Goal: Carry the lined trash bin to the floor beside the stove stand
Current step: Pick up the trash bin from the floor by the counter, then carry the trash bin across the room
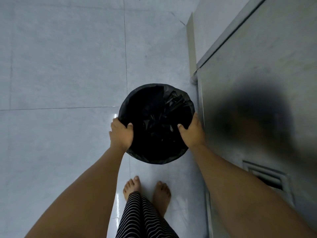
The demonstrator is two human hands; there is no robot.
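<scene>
Over the pale tiled floor (65, 69), just beside a grey metal cabinet (257, 83), one round trash bin (154, 121) with one black liner bag (178, 100) is gripped at its rim from both sides. The left hand (121, 133) and right hand (193, 133) each close their grip on the rim, thumbs inside, arms stretched downward. Two bare feet (161, 194) stand below, near striped trousers (145, 219).

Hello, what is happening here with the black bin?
A barefoot person holds a round trash bin, lined with a black bag, by its rim. The left hand grips the left side and the right hand the right side. The bin is over the pale tiled floor, close beside a grey metal cabinet. Whether it touches the floor is unclear.
</scene>
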